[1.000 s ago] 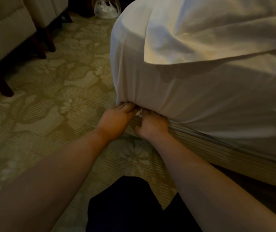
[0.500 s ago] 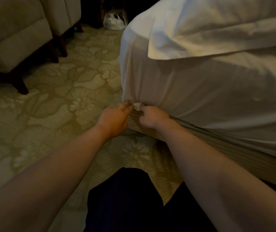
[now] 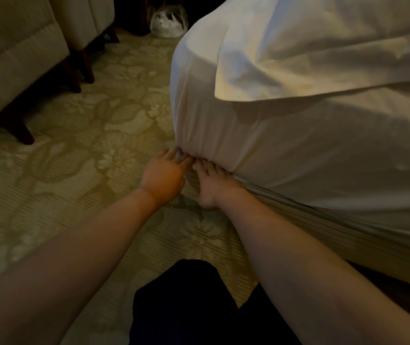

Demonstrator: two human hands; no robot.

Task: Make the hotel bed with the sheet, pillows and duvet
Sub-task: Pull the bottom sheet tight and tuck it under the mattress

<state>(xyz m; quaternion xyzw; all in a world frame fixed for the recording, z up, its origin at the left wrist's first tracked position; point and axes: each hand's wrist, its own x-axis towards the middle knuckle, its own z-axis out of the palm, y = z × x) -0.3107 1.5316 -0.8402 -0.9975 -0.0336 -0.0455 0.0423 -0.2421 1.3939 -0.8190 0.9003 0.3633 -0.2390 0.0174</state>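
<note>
The white sheet (image 3: 236, 135) is pulled down over the near corner of the mattress, its gathered edge meeting the striped bed base (image 3: 335, 220). A white pillow or duvet corner (image 3: 298, 58) lies on top of the bed and overhangs the side. My left hand (image 3: 162, 175) reaches the bottom of the corner with its fingertips on the gathered sheet edge. My right hand (image 3: 215, 186) is right beside it, with its fingers pushed flat under the mattress edge, where their tips are hidden.
Patterned carpet (image 3: 86, 150) spreads to the left. Two upholstered armchairs (image 3: 12, 58) on dark wooden legs stand at the far left. A bin with a clear plastic liner (image 3: 169, 21) sits beyond the bed corner. My dark-trousered knee (image 3: 181, 302) is at the bottom.
My right hand has uncurled and slid its fingers under the mattress. The scrap of sheet that stuck out between my hands is now nearly tucked away. My left hand stays at the corner.
</note>
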